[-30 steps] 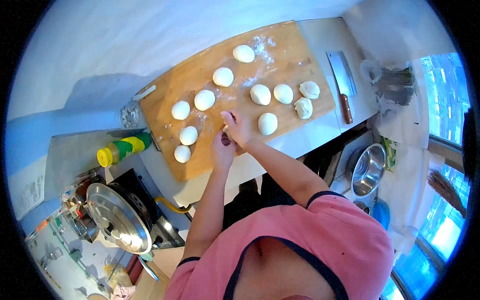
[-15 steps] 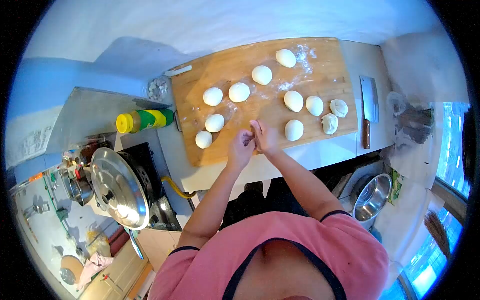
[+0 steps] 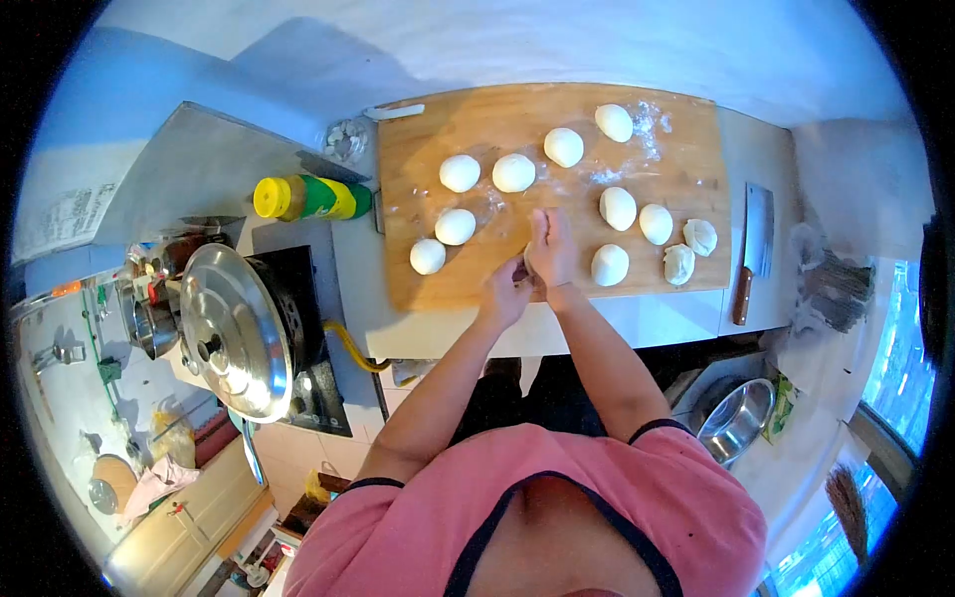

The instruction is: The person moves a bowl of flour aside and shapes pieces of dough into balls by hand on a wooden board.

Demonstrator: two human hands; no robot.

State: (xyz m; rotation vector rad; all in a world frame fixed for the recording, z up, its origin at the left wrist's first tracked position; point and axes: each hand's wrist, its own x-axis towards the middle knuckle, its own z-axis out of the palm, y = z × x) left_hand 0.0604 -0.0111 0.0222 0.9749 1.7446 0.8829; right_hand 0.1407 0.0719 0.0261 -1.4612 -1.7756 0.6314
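Note:
My left hand (image 3: 508, 291) and my right hand (image 3: 551, 253) meet over the front edge of a floured wooden board (image 3: 428, 117). The left is curled, its fingers closed. Against it the right presses with its fingers stretched and held together. A pale sliver of dough (image 3: 529, 261) shows between the palms; the hands hide most of it. Several smooth dough balls lie on the board, among them one dough ball (image 3: 610, 265) to the right of my hands and another ball (image 3: 455, 227) to the left. Two rougher dough lumps (image 3: 679, 264) sit at the right end.
A cleaver (image 3: 758, 231) lies right of the board. On the left are a yellow-capped green bottle (image 3: 312, 197), a glass jar (image 3: 347, 141) and a large lidded pan (image 3: 239, 333) on the stove. A metal basin (image 3: 736, 418) stands low at the right.
The view has shifted, so the board sits further right in it. My right hand's fingers now point away from me, pressed beside the curled left. The dough balls keep their places on the board.

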